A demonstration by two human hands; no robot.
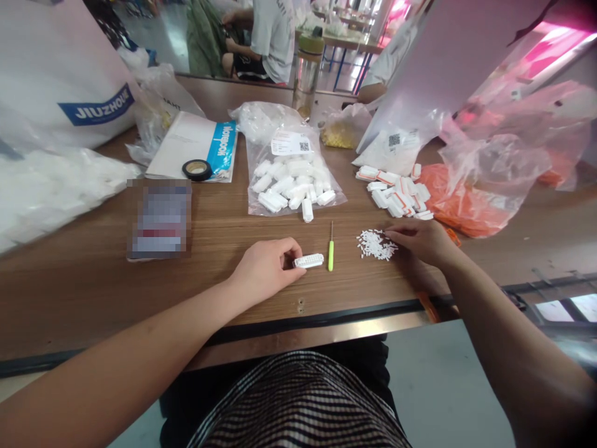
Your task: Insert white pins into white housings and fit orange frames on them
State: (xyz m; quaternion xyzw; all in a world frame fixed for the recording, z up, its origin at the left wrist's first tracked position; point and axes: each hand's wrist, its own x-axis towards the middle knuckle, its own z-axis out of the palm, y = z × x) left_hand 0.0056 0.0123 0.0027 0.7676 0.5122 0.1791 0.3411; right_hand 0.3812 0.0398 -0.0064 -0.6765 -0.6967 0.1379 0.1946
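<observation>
My left hand (pixel 268 264) pinches a white connector housing (pixel 310 261) by its left end, just above the table; rows of small holes show on its upper face. My right hand (pixel 422 241) is at the right edge of a pile of small white plugs (pixel 375 244), thumb and fingertips drawn together. Whether a plug is between those fingertips is too small to see. Between the housing and the pile lies a small screwdriver (pixel 331 252) with a yellow-green handle, its thin shaft pointing away from me.
Behind lie a clear bag of white housings (pixel 291 168), a heap of orange-marked white housings (pixel 396 194) and a bag of orange parts (pixel 471 199). At left are a phone (pixel 161 219), a notebook (pixel 186 146) and a tape roll (pixel 196 169). A bottle (pixel 306 78) stands behind.
</observation>
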